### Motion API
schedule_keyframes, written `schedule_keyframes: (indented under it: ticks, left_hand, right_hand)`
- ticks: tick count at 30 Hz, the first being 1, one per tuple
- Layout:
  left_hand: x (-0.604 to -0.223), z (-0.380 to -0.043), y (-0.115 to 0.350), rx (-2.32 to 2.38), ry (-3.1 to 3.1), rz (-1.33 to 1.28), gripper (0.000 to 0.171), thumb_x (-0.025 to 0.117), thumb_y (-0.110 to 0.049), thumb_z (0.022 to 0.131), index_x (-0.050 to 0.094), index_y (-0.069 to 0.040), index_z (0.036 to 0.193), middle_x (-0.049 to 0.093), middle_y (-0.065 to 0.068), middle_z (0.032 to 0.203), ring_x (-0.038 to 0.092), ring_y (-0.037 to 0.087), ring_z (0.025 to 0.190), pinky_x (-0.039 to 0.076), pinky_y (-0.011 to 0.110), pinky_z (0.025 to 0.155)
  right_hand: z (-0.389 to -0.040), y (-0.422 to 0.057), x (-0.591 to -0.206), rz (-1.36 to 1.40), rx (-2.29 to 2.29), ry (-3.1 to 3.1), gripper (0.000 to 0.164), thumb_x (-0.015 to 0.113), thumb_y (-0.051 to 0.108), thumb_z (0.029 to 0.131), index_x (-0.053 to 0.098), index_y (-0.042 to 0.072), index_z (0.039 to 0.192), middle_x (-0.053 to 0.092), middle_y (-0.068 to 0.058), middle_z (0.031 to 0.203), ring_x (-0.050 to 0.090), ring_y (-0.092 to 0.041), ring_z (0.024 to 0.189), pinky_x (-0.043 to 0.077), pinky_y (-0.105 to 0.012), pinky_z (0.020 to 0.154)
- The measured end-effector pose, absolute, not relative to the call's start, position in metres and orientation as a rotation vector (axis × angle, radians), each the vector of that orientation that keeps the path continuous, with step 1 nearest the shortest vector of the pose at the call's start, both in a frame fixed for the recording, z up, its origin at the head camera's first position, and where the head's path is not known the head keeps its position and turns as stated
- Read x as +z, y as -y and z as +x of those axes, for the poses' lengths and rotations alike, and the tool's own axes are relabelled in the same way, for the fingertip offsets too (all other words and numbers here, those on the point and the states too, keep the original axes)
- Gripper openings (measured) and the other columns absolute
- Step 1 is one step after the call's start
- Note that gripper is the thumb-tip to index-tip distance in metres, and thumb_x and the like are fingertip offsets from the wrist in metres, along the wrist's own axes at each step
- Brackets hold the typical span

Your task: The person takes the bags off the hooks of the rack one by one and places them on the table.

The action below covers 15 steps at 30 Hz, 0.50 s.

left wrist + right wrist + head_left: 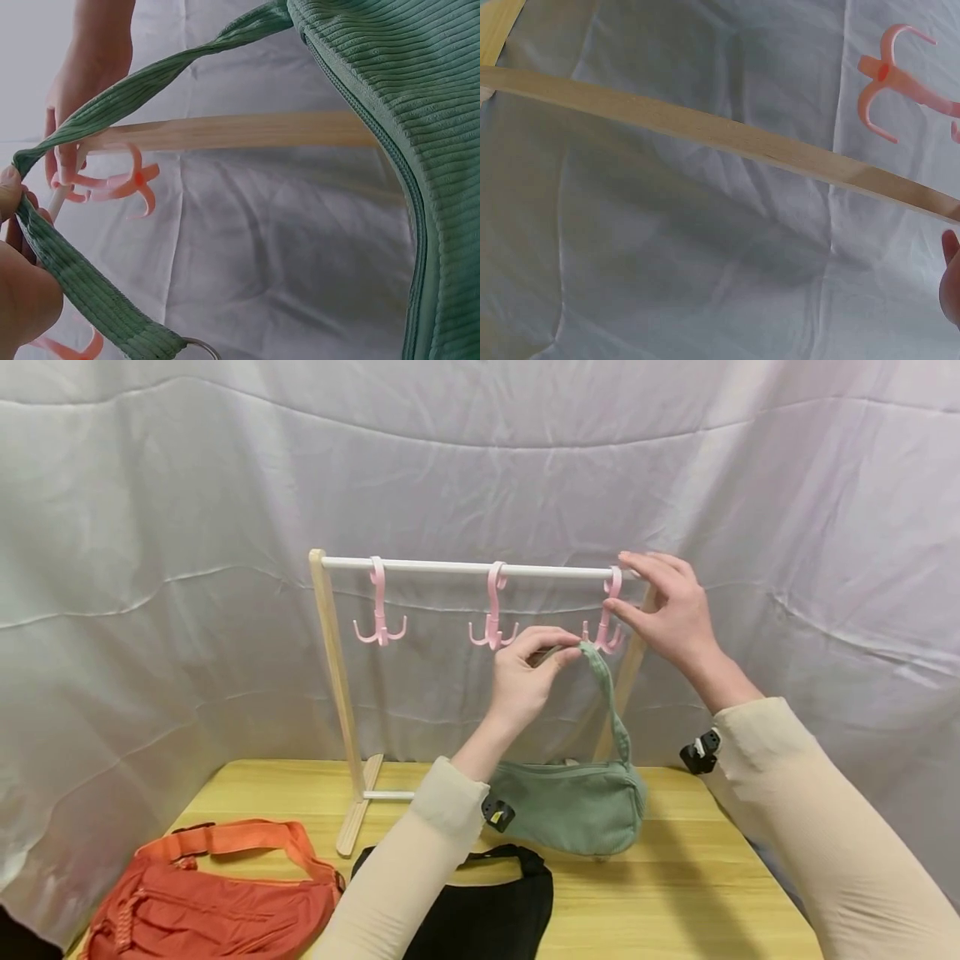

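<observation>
A green corduroy shoulder bag (577, 810) hangs in the air by its strap (604, 681), which my left hand (528, 672) pinches near the top of its loop. The strap's top is beside the prongs of the right pink hook (603, 631); contact between them cannot be told. My right hand (671, 606) is at that hook and the right end of the white rod (435, 566), thumb and fingers spread apart. In the left wrist view the strap (127, 97) runs from my left fingers to the bag (390, 97). Only part of my right hand (951, 289) shows in the right wrist view.
Two more pink hooks, a left one (379, 602) and a middle one (492, 606), hang on the rod between wooden posts (337, 677). An orange-red bag (217, 902) and a black bag (487, 910) lie on the wooden table (675, 860). Grey cloth (480, 485) hangs behind.
</observation>
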State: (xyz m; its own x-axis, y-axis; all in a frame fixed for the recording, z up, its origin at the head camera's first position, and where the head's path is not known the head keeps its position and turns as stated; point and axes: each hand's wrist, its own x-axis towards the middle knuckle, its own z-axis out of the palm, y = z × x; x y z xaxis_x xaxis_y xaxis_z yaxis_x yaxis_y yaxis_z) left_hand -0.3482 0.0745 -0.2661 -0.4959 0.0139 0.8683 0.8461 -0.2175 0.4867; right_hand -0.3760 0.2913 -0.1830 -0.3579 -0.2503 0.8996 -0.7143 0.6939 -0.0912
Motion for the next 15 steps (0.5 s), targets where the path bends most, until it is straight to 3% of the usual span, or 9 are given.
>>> schedule_keyframes:
  ticks: [8, 15]
  left_hand:
    - [-0.269, -0.344, -0.064, -1.724, 1.473, -1.038, 0.017, 0.079, 0.003, 0.086, 0.076, 0.008, 0.102, 0.073, 0.021, 0.106, 0.07, 0.026, 0.104, 0.059, 0.039, 0.095]
    - [-0.272, -0.341, -0.058, -1.722, 1.494, -1.016, 0.015, 0.079, 0.003, 0.087, 0.077, 0.007, 0.101, 0.073, 0.02, 0.106, 0.069, 0.028, 0.103, 0.059, 0.037, 0.093]
  right_hand:
    - [-0.367, -0.297, -0.195, 0.765, 0.611, 1.882, 0.064, 0.088, 0.006, 0.08, 0.065, 0.005, 0.14, 0.057, -0.009, 0.151, 0.04, -0.033, 0.15, 0.029, -0.047, 0.124]
    - [-0.354, -0.298, -0.21, 0.784, 0.644, 1.795, 0.063, 0.088, 0.004, 0.081, 0.065, 0.006, 0.14, 0.059, -0.008, 0.15, 0.043, -0.03, 0.148, 0.031, -0.044, 0.123]
